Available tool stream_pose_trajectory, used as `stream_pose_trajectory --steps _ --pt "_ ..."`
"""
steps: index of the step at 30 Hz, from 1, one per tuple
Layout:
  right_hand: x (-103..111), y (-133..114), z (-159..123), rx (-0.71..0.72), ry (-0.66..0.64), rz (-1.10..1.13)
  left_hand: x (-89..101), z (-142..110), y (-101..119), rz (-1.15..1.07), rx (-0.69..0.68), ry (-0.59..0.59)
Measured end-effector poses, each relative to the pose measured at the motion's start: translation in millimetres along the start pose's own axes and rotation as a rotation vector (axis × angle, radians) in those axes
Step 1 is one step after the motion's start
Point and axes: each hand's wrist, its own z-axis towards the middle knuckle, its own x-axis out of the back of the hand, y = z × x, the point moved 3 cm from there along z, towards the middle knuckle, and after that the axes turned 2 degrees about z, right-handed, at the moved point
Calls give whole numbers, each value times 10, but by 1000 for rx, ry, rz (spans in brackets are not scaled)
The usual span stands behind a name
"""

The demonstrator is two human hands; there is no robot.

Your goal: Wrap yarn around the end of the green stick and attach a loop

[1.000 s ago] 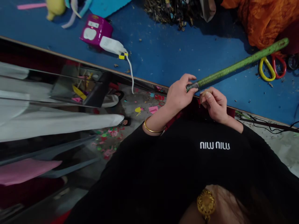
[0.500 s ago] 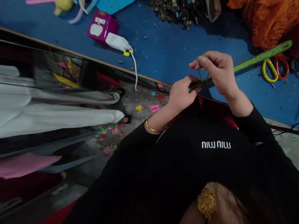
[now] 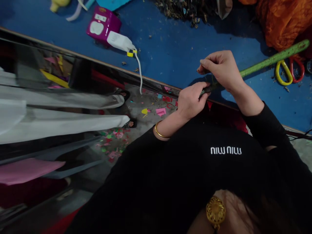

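Observation:
A long green stick (image 3: 273,59) with dark specks slants across the edge of the blue table, its far end toward the upper right. My left hand (image 3: 191,100) is closed around its dark near end, at the table edge. Just above the stick is my right hand (image 3: 220,68), with thumb and fingertips pinched together. A thin dark strand (image 3: 212,79) runs faintly between the pinched fingers and the stick; blur hides most of it. Part of the stick passes out of sight behind my right hand.
Yellow-and-red-handled scissors (image 3: 284,73) lie beside the stick, near crumpled orange cloth (image 3: 282,24). A purple box (image 3: 103,24) with a white plug (image 3: 119,41) and cord sits at left. Dark scraps (image 3: 185,9) are heaped at the back. Paper bits (image 3: 161,111) litter the floor.
My right hand has shifted slightly left and up, still pinching. The strand beneath it shows less clearly now. My left hand keeps its hold, and the whole view has shifted a little.

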Motion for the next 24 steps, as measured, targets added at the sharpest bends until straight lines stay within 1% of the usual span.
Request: stream_pose_trajectory --steps 2,4,5,6,7,9,10,11,12,13,15,16,18,22,24 --pt "56 -69 4 50 -18 146 -1 9 -5 -20 27 2" --pt "175 -166 0 190 -1 244 7 25 -10 -63 53 5" --pt "258 -214 -20 283 59 239 15 37 -10 -87 61 3" --pt "345 -254 -61 382 155 199 24 50 -11 -109 69 -3" --pt "426 -279 -129 478 284 155 36 65 -9 -126 77 -12" --pt "532 -260 -354 639 588 134 65 96 -4 -150 99 -35" --pt "538 -209 -494 682 710 165 81 111 1 -159 111 -44" --pt "511 -131 -635 682 794 207 100 125 7 -168 121 -48" --pt "456 -35 -765 630 834 249 121 140 14 -176 129 -48" --pt "379 73 -872 516 821 264 143 155 21 -182 133 -47" --pt "202 282 -1024 251 695 276 187 186 37 -185 130 -45" --pt "134 358 -1073 172 640 281 210 202 42 -183 125 -43" --pt "59 455 -1104 73 549 336 255 237 44 -175 113 -33" --pt "52 529 -1010 -84 442 532 318 293 30 -171 86 -19" --pt "29 535 -949 -113 397 581 330 302 31 -173 73 -24"
